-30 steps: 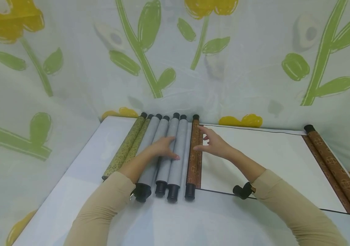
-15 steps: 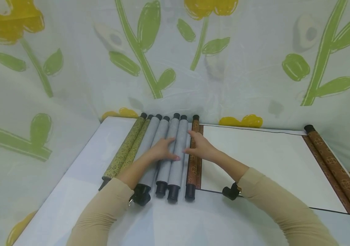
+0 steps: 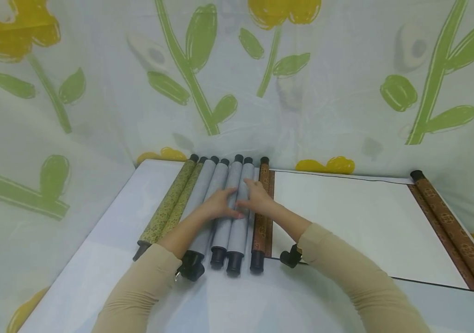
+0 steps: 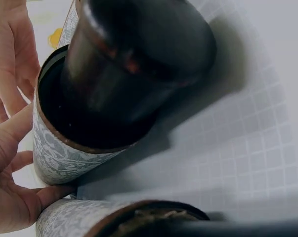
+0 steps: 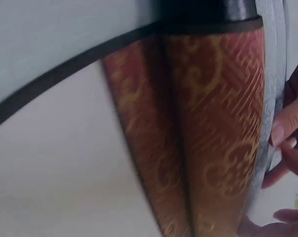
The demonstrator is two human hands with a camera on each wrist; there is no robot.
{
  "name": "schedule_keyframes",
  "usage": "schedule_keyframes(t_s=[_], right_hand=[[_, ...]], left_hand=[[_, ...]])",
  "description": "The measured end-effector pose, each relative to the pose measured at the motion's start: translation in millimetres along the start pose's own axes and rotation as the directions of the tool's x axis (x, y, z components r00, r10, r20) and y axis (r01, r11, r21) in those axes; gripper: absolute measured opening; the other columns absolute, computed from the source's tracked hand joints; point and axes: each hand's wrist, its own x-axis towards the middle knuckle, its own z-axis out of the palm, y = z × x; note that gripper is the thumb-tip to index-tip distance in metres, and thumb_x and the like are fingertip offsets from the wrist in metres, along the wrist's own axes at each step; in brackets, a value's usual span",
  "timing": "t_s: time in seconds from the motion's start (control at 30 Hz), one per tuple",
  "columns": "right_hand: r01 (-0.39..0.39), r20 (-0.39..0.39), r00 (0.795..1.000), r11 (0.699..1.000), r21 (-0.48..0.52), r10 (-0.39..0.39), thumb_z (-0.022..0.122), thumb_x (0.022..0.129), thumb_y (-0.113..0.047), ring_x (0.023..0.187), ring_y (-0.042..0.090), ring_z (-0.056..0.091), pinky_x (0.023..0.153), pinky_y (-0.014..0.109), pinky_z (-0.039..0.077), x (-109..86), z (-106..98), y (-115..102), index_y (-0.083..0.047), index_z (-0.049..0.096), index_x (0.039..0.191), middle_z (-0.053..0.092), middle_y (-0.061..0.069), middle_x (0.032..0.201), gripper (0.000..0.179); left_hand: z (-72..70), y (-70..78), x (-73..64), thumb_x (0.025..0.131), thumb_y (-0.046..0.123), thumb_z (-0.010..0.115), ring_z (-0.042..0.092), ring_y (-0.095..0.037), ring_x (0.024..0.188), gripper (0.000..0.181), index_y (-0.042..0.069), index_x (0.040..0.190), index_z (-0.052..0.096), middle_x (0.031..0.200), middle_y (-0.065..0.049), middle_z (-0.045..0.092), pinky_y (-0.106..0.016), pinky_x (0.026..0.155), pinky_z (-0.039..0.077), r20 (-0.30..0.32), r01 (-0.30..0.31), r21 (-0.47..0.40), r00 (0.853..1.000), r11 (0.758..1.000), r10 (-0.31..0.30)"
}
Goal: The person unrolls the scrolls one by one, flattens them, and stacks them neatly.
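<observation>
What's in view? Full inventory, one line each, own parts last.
Green patterned rolls: 2, green, left end of the row
Grey rolls: 4 by their far ends, pale grey, mid-row
Brown rolls: 2, brown with gold pattern, one right of the grey group, one far right
Sheet: 1, white, between the brown pair
End caps: several, black, on roll ends
Table: 1, whitish, underneath
Backdrop: white with green and yellow plant print, behind
Wrist devices: 2, black, one per wrist
Sleeves: 2, beige, foreground
Left hand: 1, bare, over grey rolls
Right hand: 1, bare, beside the left
</observation>
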Motion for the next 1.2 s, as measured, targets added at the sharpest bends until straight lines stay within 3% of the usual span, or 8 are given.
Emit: schedule_keyframes(t_s=[0.27, 0.47, 0.73, 1.0, 1.2], right_hand=[[-0.093, 0.065, 0.993, 0.994, -0.059, 0.097, 0.072, 0.082, -0.029, 0.136, 0.046, 0.026, 0.104, 0.053, 0.034, 7.0, 4.4, -11.7, 0.003, 0.021, 0.147, 0.027, 0.036, 0.145, 0.089], [-0.118, 0.082, 0.99, 0.993, 0.008, 0.117, 0.073, 0.081, -0.029, 0.136, 0.044, 0.026, 0.106, 0.054, 0.032, 12.4, 4.7, -10.9, -0.003, 0.026, 0.147, 0.033, 0.03, 0.145, 0.085], [-0.195, 0.129, 0.975, 0.976, 0.1, 0.181, 0.075, 0.079, -0.027, 0.136, 0.04, 0.03, 0.106, 0.052, 0.032, 14.1, -0.8, -7.9, -0.01, 0.027, 0.148, 0.032, 0.025, 0.148, 0.086], [-0.142, 0.052, 0.989, 0.978, 0.152, 0.135, 0.077, 0.077, -0.027, 0.136, 0.036, 0.031, 0.107, 0.051, 0.031, 12.0, -0.7, -1.4, -0.011, 0.031, 0.147, 0.034, 0.018, 0.149, 0.086], [-0.054, -0.013, 0.998, 0.971, 0.232, 0.059, 0.076, 0.078, -0.024, 0.135, 0.036, 0.034, 0.107, 0.048, 0.032, 5.0, -2.9, 3.4, -0.01, 0.034, 0.146, 0.035, 0.019, 0.148, 0.081]], left_hand=[[-2.5, 2.5, -1.8, 0.069, 0.023, 0.084, 0.037, -0.037, 0.133, 0.094, -0.003, 0.144, 0.033, 0.143, -0.025, 0.039, -0.044, 0.108, 0.032, 0.001, -0.038, -0.031, 0.999, 0.999, 0.038], [-4.4, 4.2, -0.3, 0.066, 0.021, 0.086, 0.04, -0.036, 0.131, 0.095, -0.006, 0.141, 0.035, 0.142, -0.025, 0.041, -0.044, 0.106, 0.034, -0.012, -0.03, -0.058, 1.0, 0.998, 0.029], [-3.1, 9.3, 1.6, 0.067, 0.017, 0.085, 0.04, -0.037, 0.131, 0.089, -0.008, 0.139, 0.039, 0.141, -0.024, 0.044, -0.045, 0.106, 0.034, 0.018, -0.002, -0.11, 1.0, 0.994, 0.004], [-2.1, 13.1, -1.9, 0.065, 0.019, 0.086, 0.044, -0.036, 0.126, 0.089, 0.0, 0.14, 0.042, 0.139, -0.026, 0.044, -0.045, 0.103, 0.038, -0.022, 0.084, -0.157, 0.996, 0.984, -0.089], [-3.2, 13.4, -3.9, 0.065, 0.018, 0.086, 0.04, -0.035, 0.13, 0.084, 0.001, 0.137, 0.046, 0.141, -0.022, 0.044, -0.045, 0.106, 0.034, -0.068, 0.037, -0.221, 0.996, 0.975, -0.053]])
